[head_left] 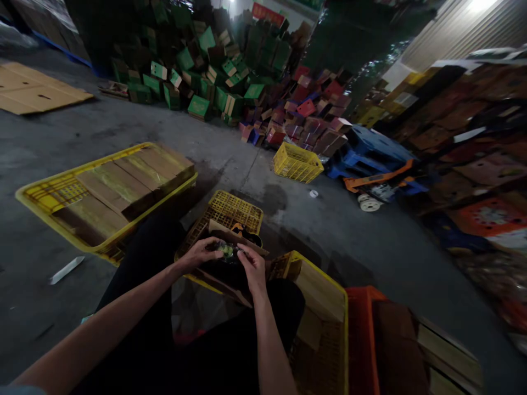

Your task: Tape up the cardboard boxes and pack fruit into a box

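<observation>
My left hand (202, 253) and my right hand (252, 267) pinch opposite ends of a small clear plastic pack (227, 251) with something green inside. What the green contents are is too dim and small to tell. Below the pack, between my knees, an open cardboard box (220, 226) sits on a yellow crate (236, 207); the inside of the box is dark. Just beyond the box's far side lies a black and orange object (246, 233) whose kind I cannot make out.
Left stands a yellow crate (105, 159) with taped cartons. By my right knee is another yellow crate (345, 318) holding cardboard, beside a red crate (364, 329). Farther off are a yellow crate (298, 163), an orange pallet jack (379, 180), blue pallets (374, 145) and heaped green boxes (200, 107).
</observation>
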`<action>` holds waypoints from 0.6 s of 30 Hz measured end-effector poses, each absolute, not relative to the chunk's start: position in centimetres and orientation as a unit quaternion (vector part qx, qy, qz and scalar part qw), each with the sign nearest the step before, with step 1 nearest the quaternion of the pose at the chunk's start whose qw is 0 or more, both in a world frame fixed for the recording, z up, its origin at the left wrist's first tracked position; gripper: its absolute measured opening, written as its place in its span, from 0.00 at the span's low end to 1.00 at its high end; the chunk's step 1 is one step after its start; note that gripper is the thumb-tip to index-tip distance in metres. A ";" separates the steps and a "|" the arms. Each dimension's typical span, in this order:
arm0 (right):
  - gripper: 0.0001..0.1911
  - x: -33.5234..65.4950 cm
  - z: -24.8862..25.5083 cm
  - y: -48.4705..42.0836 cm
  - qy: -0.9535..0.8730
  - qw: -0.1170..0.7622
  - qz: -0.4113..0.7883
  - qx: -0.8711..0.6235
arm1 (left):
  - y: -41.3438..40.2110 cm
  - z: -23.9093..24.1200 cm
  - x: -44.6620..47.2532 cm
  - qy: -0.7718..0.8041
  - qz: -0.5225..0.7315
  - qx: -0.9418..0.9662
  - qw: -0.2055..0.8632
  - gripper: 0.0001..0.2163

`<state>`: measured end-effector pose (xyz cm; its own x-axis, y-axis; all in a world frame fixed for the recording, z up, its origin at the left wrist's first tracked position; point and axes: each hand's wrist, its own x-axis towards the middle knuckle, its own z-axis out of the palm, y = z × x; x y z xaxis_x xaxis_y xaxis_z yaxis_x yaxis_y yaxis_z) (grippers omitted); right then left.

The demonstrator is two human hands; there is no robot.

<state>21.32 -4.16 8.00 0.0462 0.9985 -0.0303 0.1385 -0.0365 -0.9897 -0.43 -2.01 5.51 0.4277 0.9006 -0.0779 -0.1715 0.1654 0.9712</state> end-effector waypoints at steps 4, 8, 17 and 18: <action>0.15 21.3 8.2 -4.3 -0.511 0.468 0.466 -0.550 | -1.9 5.3 -0.3 0.370 0.400 0.505 0.669 0.19; 0.20 21.3 8.3 -4.3 -0.497 0.469 0.508 -0.524 | -1.7 5.0 -0.4 0.375 0.411 0.499 0.664 0.17; 0.10 21.8 7.5 -4.2 -0.535 0.464 0.435 -0.555 | -2.1 5.9 -0.2 0.378 0.395 0.509 0.665 0.17; 0.10 21.9 7.5 -4.2 -0.534 0.465 0.434 -0.557 | -2.2 6.1 -0.2 0.384 0.389 0.510 0.664 0.18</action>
<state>21.86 -4.22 7.46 0.0530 0.9985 0.0120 0.1919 0.0016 -0.9814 -0.18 -2.18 6.06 0.4025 0.9085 -0.1125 -0.1249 0.1762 0.9764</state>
